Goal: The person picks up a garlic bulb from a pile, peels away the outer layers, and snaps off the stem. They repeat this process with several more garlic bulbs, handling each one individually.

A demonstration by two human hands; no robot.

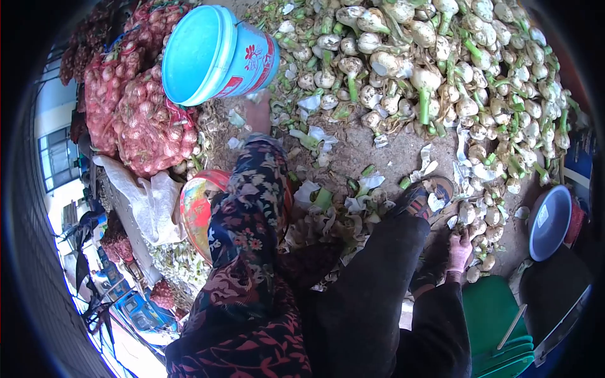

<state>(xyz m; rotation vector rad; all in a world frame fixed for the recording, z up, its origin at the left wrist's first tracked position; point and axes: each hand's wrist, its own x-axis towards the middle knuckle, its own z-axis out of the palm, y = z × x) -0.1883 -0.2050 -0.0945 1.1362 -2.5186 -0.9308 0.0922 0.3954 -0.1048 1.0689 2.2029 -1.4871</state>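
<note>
My left hand (257, 115) emerges from a floral oversleeve and is closed at the lower side of a light blue bucket (255, 60). The bucket is tilted, its mouth facing left, and it hides part of my fingers. At the right, my right hand (459, 251), in a pink glove below a black sleeve, reaches down to loose garlic bulbs (477, 227). Its fingers are stretched out and apart, their tips at the bulbs. A large heap of garlic with cut green stems (428, 79) lies beyond.
Red net sacks of garlic (154, 126) stand at the left, beside a white sack (148, 201). A red and yellow bucket (195, 211) is partly behind my left arm. Peeled skins (321, 195) litter the floor near my sandalled foot (432, 195). A grey-blue basin (550, 223) and green stool (495, 315) are at right.
</note>
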